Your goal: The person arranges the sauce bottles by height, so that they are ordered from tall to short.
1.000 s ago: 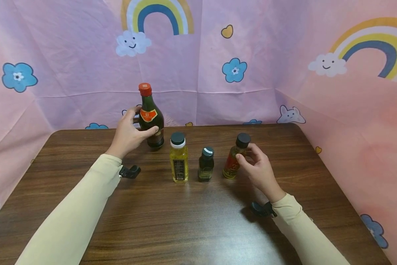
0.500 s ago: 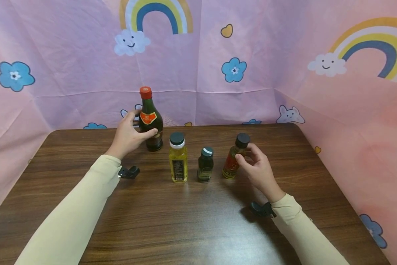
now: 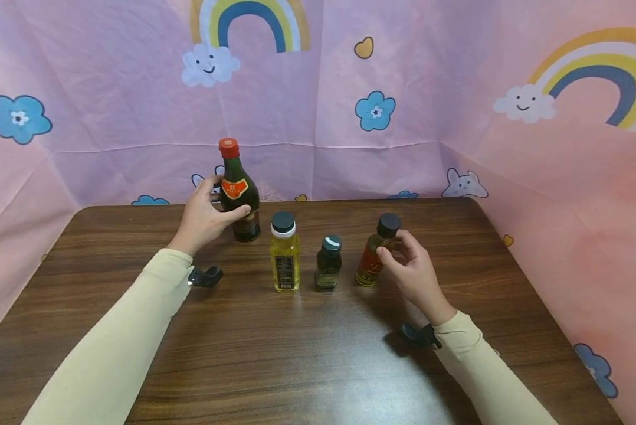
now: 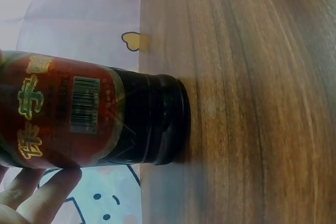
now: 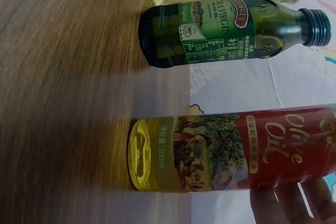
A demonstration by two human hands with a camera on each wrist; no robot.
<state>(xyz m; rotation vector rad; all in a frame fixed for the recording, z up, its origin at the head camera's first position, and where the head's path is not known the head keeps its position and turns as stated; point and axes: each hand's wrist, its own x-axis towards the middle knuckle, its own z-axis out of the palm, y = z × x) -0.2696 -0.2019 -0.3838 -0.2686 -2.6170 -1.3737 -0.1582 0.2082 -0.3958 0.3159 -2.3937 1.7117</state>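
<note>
At the back left, my left hand grips a dark vinegar bottle with a red cap, thumb across its front. In the left wrist view the vinegar bottle shows a red label with gold characters. Its base is at or just above the tabletop; I cannot tell which. Over on the right, my right hand holds a black-capped olive oil bottle between thumb and fingers. The right wrist view shows that olive oil bottle leaning slightly, with a red label and yellow oil at its bottom.
Between the hands stand a clear bottle of yellow oil with a dark cap and a small dark green olive oil bottle. All are on a brown wooden table. A patterned cloth hangs behind and at the sides.
The left hand's vinegar bottle has come down slightly, and its cap has since tipped a little left. The right hand and its olive oil bottle look unchanged. The head view has shifted slightly.
</note>
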